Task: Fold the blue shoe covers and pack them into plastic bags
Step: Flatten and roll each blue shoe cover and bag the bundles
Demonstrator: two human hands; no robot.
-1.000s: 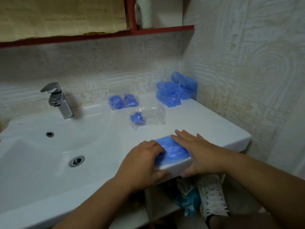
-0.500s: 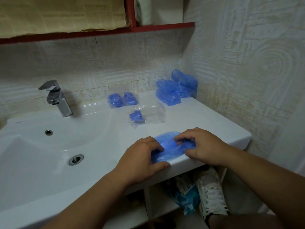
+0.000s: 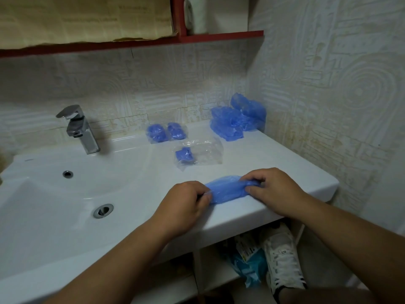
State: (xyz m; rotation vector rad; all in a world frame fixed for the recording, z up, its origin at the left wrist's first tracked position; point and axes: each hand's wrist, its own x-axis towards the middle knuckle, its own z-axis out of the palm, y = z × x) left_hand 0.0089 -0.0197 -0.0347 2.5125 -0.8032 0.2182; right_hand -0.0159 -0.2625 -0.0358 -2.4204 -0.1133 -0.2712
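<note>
A blue shoe cover (image 3: 226, 189) lies bunched into a narrow strip on the sink counter near its front edge. My left hand (image 3: 184, 207) pinches its left end and my right hand (image 3: 274, 189) pinches its right end, fingers curled over it. Behind it lies a clear plastic bag (image 3: 203, 150) with one folded blue cover inside at its left. Further back a second bag (image 3: 166, 131) holds two folded covers. A loose pile of unfolded blue covers (image 3: 236, 121) sits in the back right corner against the wall.
The white sink basin (image 3: 54, 194) with its drain lies to the left, a chrome faucet (image 3: 79, 130) behind it. A red shelf (image 3: 197, 38) runs overhead. Below the counter are a white shoe (image 3: 282, 260) and a blue packet (image 3: 247, 264).
My hands went from pressing flat on the spread cover to curling their fingers and gathering it into a narrower strip. The hands also moved slightly away from the front edge.
</note>
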